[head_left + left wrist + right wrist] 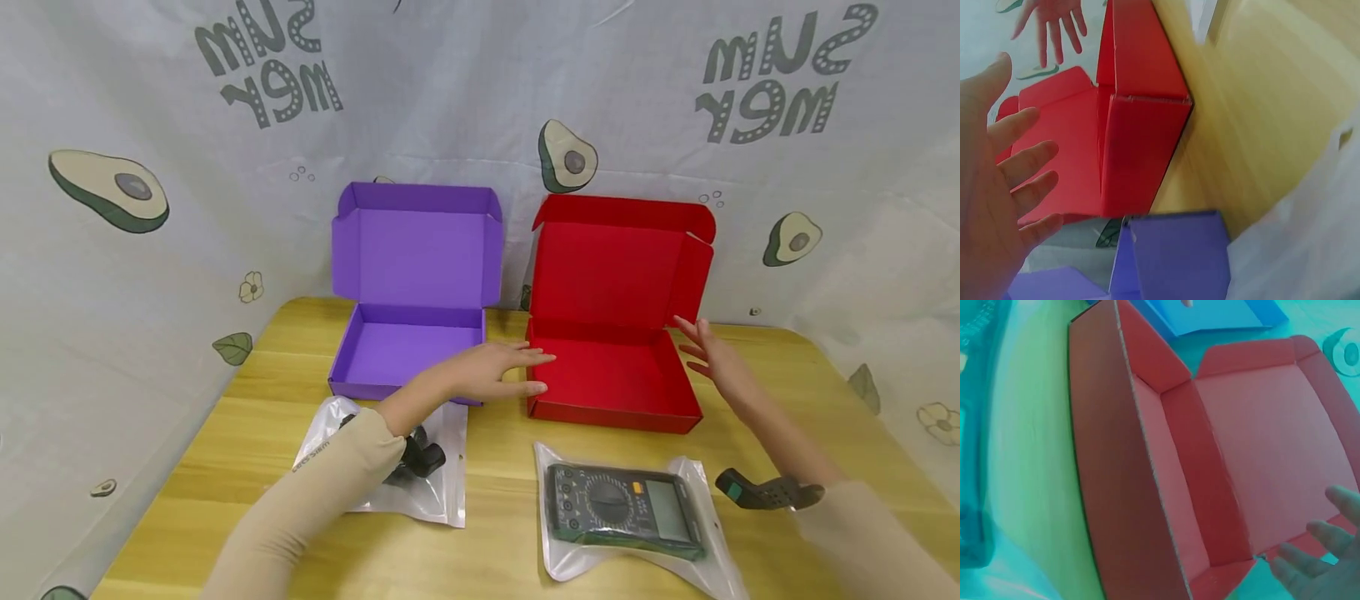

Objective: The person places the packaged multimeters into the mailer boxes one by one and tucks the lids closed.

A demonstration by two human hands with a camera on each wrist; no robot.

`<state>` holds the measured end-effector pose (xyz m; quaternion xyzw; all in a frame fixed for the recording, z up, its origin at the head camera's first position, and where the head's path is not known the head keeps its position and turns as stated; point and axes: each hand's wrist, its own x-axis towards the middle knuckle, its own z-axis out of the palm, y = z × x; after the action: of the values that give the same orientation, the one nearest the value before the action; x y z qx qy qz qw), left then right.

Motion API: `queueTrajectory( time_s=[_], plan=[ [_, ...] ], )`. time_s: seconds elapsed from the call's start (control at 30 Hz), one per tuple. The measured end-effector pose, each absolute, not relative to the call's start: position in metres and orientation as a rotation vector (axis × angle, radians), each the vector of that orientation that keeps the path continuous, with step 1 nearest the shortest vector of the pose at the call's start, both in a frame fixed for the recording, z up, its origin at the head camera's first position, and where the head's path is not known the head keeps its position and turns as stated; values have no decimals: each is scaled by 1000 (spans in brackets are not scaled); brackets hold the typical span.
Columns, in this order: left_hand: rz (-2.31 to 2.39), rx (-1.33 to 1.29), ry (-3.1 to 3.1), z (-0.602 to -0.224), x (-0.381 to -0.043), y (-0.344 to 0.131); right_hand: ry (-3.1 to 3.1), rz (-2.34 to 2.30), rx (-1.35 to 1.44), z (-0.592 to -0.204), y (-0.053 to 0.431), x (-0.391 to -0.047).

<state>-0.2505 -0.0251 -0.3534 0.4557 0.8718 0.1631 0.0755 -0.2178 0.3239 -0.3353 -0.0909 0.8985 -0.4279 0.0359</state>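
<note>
A red cardboard box [607,375] stands with its lid raised, nothing inside it. My left hand [491,371] hovers at its left front side, fingers spread and holding nothing. On the other side, my right hand [716,362] is by the box's right wall, fingers extended, also holding nothing. The right wrist view shows the right hand [1322,556] near the hinge corner of the red box [1191,481]. A purple box [408,342], lid up as well, stands to the left, partly behind my left forearm. In the left wrist view the left palm [997,162] faces the red box [1141,144].
In front of the red box lies a multimeter [618,508] in a clear plastic bag [558,558]. Another bag [450,492], with black items [423,458] inside, lies before the purple box under my left forearm. A printed curtain [450,92] hangs behind the wooden table [495,467].
</note>
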Motion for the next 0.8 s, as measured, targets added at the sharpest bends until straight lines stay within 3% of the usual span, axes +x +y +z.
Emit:
queueTrajectory(
  time_s=[0.27, 0.8],
  plan=[
    [456, 1492, 2541, -362, -236, -6, 2942, -1416, -27, -352, 331, -205],
    [244, 1585, 2538, -362, -208, 18, 2930, -1321, -16, -377, 336, -204]
  ],
)
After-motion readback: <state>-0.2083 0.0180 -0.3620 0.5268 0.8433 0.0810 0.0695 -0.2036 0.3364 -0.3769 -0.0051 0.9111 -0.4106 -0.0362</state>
